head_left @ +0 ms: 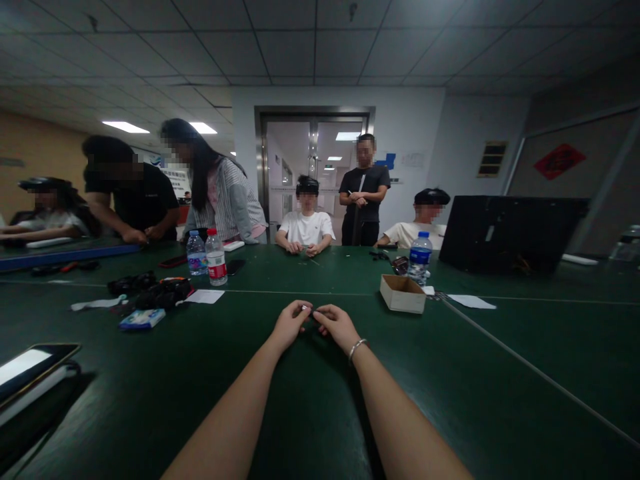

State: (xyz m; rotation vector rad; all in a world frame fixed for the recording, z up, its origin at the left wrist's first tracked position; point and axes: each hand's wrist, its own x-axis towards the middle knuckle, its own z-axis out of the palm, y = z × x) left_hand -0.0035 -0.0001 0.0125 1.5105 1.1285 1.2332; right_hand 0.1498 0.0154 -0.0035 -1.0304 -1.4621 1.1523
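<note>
Head: two hands (pixel 290 325) (pixel 341 327) at one object (pixel 313 312)

three labelled bottles (pixel 216 260) — one open box (pixel 404 304)

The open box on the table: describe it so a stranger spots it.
On the green table, find the large black panel at right. Left of it stands a blue-capped bottle; the box sits nearer the camera. Pale walls and an open top set it apart from both.
</note>
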